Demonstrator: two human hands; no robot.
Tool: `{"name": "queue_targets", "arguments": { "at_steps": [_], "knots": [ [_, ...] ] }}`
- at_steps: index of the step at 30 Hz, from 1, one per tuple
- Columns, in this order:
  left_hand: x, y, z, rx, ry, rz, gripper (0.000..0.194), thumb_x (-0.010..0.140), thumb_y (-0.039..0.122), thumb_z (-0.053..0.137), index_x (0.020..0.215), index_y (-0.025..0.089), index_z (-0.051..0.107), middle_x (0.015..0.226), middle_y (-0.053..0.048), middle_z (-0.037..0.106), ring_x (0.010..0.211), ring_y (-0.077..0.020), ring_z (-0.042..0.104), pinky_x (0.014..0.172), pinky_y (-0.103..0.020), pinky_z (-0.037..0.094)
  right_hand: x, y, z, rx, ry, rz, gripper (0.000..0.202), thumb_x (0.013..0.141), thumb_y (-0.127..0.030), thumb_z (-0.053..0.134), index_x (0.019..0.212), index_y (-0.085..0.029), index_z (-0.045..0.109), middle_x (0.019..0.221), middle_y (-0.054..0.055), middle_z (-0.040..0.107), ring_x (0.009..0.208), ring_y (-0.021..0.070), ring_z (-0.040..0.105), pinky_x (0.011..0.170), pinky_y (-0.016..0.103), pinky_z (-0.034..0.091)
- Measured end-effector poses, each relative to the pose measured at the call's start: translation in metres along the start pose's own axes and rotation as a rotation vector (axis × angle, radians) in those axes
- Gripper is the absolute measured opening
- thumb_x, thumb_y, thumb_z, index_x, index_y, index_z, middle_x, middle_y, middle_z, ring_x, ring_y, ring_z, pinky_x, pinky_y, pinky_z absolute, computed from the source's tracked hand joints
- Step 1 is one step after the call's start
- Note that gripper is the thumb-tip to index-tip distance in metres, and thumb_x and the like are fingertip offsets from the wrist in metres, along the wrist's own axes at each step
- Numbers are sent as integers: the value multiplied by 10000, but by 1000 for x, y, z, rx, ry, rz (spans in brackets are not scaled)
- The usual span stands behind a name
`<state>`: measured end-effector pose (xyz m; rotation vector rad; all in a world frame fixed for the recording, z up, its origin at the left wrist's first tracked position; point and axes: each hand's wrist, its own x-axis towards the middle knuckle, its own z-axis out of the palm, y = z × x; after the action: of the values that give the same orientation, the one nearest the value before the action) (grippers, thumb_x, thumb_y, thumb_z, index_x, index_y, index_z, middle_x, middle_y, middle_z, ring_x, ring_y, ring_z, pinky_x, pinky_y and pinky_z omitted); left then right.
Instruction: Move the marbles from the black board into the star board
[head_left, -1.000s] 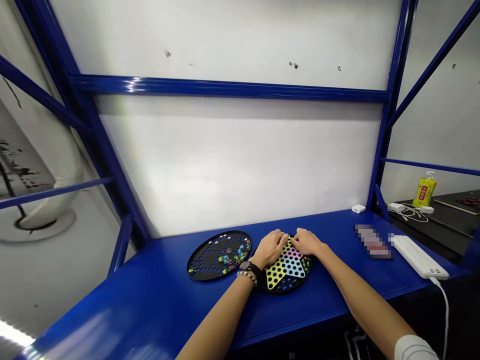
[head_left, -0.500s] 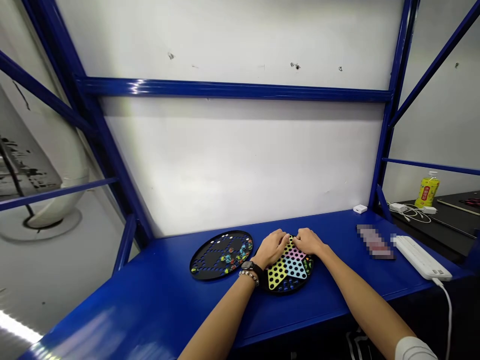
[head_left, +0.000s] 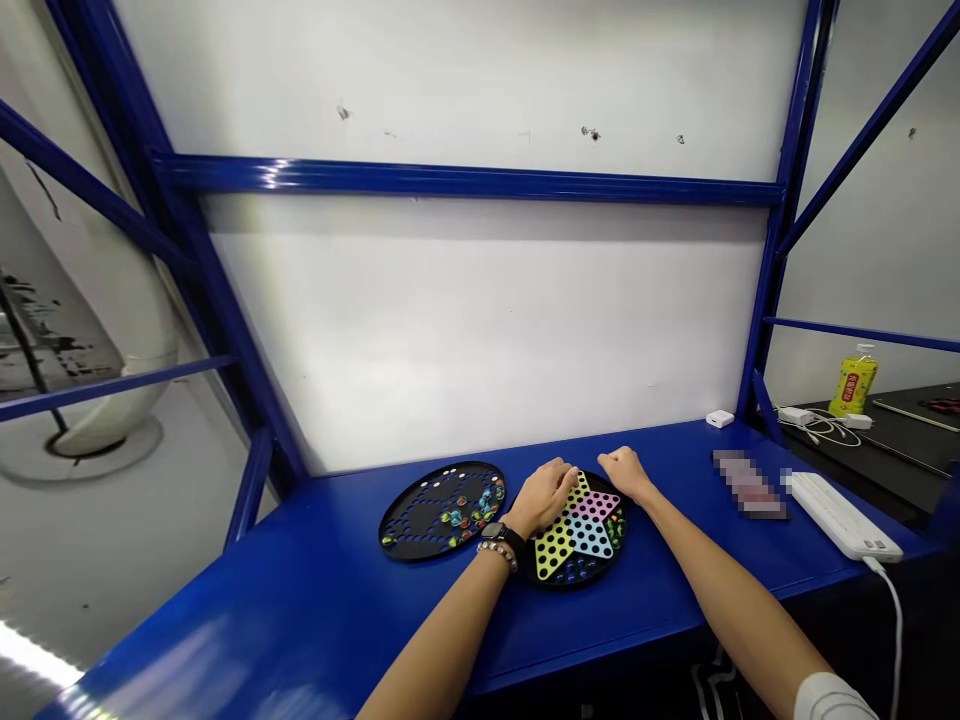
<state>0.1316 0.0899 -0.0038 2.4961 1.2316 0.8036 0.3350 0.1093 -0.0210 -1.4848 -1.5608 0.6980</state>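
Note:
A round black Chinese checkers board (head_left: 574,540) with a yellow, pink and light blue star lies on the blue table, with marbles in compartments around the star. My left hand (head_left: 544,497), wearing a watch and a beaded bracelet at the wrist, lies over the board's upper left and grips it, hiding that part. Just off the board's upper right edge is my right hand (head_left: 626,470), its fingers curled closed. Anything inside those fingers is hidden. To the left sits a round black perforated tray (head_left: 420,535) with loose coloured marbles (head_left: 472,513), mostly at its right side.
A phone-like object (head_left: 750,484), blurred out, and a white power strip (head_left: 847,515) with a cable lie at right. Farther back is a small white adapter (head_left: 720,418). Blue frame bars and a white wall (head_left: 480,330) bound the table (head_left: 322,590).
My right hand has moved off the board's top, up and to the right, uncovering the pink part of the star. My left hand stays in place on the board.

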Motion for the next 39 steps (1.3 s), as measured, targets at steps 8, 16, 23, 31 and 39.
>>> {"name": "queue_targets", "arguments": {
  "at_steps": [8, 16, 23, 31, 39],
  "knots": [
    [7, 38, 4, -229, 245, 15, 387, 1027, 496, 351, 1161, 222, 590, 1185, -94, 647, 1061, -232, 621, 945, -380, 494, -1, -29, 2, 364, 15, 66, 350, 918, -380, 264, 597, -271, 179, 511, -83, 266, 370, 74, 166, 369, 227, 256],
    [15, -5, -22, -571, 496, -365, 514, 1004, 572, 270, 1179, 191, 566, 1290, -148, 640, 1137, -247, 647, 907, -382, 548, 6, -92, 66, 203, -51, -15, 388, 938, -314, 326, 559, -256, 271, 477, -63, 294, 389, 90, 278, 395, 221, 287],
    [-43, -101, -99, -506, 847, -553, 466, 911, 536, 359, 1077, 180, 609, 1222, -142, 656, 1051, -273, 660, 875, -433, 548, -21, -141, 157, -211, -230, -236, 261, 829, -260, 587, 586, -174, 629, 702, 66, 703, 743, 220, 677, 676, 269, 501],
    [-48, -97, -98, -386, 786, -487, 480, 906, 581, 349, 1047, 204, 609, 1193, -112, 675, 936, -262, 678, 846, -436, 545, -33, -141, 166, -525, -402, -463, 213, 884, -270, 595, 996, -161, 740, 1223, 148, 680, 1162, 348, 622, 962, 472, 506],
    [-53, -70, -89, -272, 636, -382, 500, 900, 618, 412, 1093, 197, 601, 1023, -89, 663, 933, -277, 643, 813, -422, 525, -45, -114, 72, -447, -333, -489, 357, 1019, -433, 430, 1256, -253, 627, 1306, 74, 628, 1201, 263, 574, 1008, 432, 472]
  ]
}}
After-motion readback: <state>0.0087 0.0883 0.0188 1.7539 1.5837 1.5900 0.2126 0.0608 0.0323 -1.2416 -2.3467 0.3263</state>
